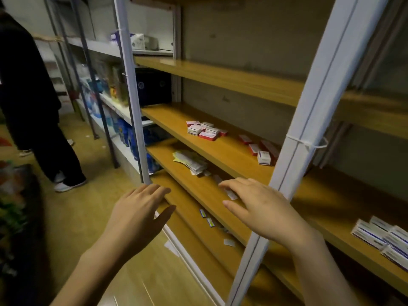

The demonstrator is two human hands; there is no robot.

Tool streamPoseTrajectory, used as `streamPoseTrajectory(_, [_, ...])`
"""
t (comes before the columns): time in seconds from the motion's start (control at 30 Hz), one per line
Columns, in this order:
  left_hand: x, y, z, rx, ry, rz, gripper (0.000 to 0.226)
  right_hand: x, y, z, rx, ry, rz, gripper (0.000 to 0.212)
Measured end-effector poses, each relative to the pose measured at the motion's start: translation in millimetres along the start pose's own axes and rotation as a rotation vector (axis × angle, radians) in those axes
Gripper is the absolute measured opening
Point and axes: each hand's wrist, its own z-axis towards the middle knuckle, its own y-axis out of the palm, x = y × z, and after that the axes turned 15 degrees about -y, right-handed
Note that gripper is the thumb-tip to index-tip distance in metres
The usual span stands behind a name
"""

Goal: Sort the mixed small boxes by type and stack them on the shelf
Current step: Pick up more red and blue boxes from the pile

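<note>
wooden shelf (220, 151) boards hold small rectangular cardboard boxes (204, 130).

We see honey-yellow wooden shelf boards (220, 151) in pale lavender-grey metal uprights (309, 111); red-and-white small boxes (204, 130) toward the middle board's left end, white boxes with dark blue stripes (384, 237) near a lower board's right edge.
</note>
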Motion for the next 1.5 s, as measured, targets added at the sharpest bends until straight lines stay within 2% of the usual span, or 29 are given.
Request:
streamPoseTrajectory(0.4, [-40,62,197,-0.013,0.092,-0.04,0.046,110,36,185,-0.002,0.119,-0.019,0.042])
streamPoseTrajectory(0.63, [-57,102,280,-0.082,0.147,-0.127,0.043,169,79,255,-0.041,0.316,0.021,0.044])
streamPoseTrajectory(0.9, [-67,147,397,-0.132,0.356,-0.144,0.041,232,125,316,-0.008,0.583,-0.012,0.051])
streamPoseTrajectory(1.03, [-73,164,444,-0.177,0.458,-0.15,0.044,244,138,327,-0.007,0.711,-0.023,0.056])
streamPoseTrajectory(1.27, [-62,194,494,-0.217,0.641,-0.182,0.043,244,145,333,-0.015,0.818,-0.065,0.053])
streamPoseTrajectory(1.5, [-43,216,517,-0.279,0.745,-0.157,0.056,210,144,314,0.137,0.987,-0.15,0.051])
